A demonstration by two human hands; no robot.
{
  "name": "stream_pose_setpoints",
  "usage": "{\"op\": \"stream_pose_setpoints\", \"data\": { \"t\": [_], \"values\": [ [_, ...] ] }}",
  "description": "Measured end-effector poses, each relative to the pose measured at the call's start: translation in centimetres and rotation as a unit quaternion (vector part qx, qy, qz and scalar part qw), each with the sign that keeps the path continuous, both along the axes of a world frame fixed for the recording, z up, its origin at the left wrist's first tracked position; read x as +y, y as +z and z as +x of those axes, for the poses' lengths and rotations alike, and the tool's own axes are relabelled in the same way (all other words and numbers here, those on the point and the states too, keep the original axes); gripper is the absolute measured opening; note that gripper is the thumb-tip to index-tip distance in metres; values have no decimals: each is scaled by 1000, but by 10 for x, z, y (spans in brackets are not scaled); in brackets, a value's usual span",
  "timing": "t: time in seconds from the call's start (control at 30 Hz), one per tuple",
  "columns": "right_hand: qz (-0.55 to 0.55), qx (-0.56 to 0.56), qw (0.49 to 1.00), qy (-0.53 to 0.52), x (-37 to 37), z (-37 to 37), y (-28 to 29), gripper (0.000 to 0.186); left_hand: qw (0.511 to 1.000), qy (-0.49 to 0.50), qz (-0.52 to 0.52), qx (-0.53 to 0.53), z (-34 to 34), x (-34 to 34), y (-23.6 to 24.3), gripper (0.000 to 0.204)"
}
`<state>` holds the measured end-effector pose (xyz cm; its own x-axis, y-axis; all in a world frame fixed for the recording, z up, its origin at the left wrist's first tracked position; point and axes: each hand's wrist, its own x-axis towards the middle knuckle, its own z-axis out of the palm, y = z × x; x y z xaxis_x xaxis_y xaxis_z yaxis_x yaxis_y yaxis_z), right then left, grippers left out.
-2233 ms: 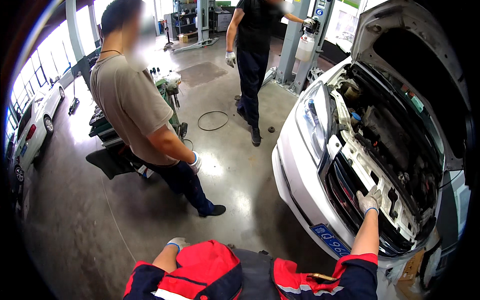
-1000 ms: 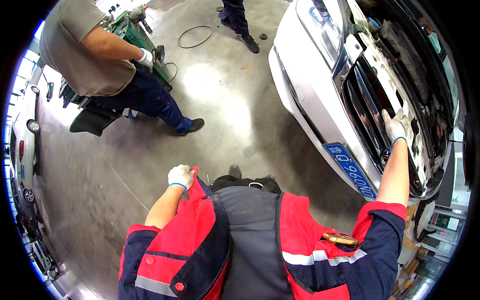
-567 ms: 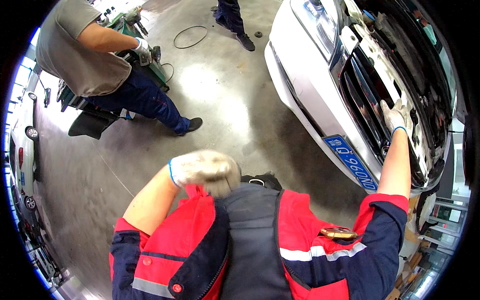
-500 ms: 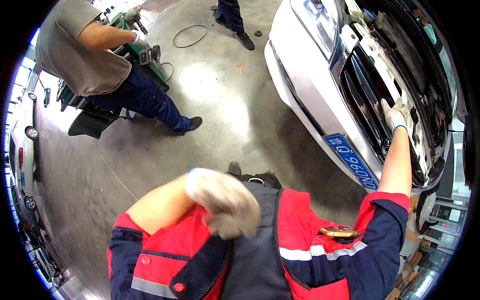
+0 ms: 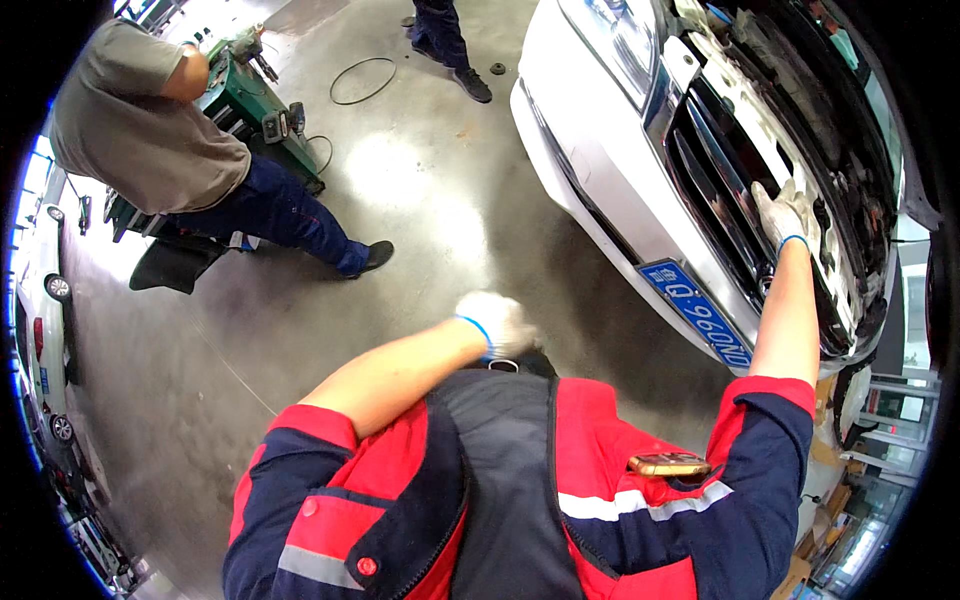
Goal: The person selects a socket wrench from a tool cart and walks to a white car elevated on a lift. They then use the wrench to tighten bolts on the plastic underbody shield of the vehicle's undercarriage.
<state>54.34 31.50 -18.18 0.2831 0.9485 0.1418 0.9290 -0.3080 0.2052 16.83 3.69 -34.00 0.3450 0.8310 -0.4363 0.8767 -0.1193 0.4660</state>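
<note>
My right hand [image 5: 785, 215], in a whitish work glove with a blue cuff, rests with fingers stretched out over the top of a white car's dark grille [image 5: 715, 185]. Its palm lies against the pale upper front panel [image 5: 770, 140]. In front of my torso hovers my gloved left hand [image 5: 500, 322], apart from the car; motion smears its fingers, and I see nothing held in it. The car's front bumper [image 5: 590, 180] carries a blue number plate [image 5: 695, 312], and its engine bay [image 5: 835, 150] is exposed.
At the left, a person in a grey shirt [image 5: 150, 120] stands beside a green tool cart [image 5: 235, 90] with a cordless tool [image 5: 285, 122]. A cable loop [image 5: 365, 62] lies on the floor. Another person's legs [image 5: 440, 45] show farther off. A phone [image 5: 670, 465] sits in my chest pocket.
My left hand has swung away from my chest, forward and to the right. My right hand stays on the car's front. The co-worker's hand has gone out of sight behind their body.
</note>
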Motion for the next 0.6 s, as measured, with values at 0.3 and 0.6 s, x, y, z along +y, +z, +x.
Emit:
{"op": "stream_pose_setpoints", "data": {
  "t": [0.3,0.6],
  "values": [
    [22,-9,1000,10,-2,2,-9,96,915,395,-39,76,-231,-92,-110,52],
    [79,15,996,33,-9,3,-17,86,852,428,-269,137,-256,-332,-214,53]
  ]
}}
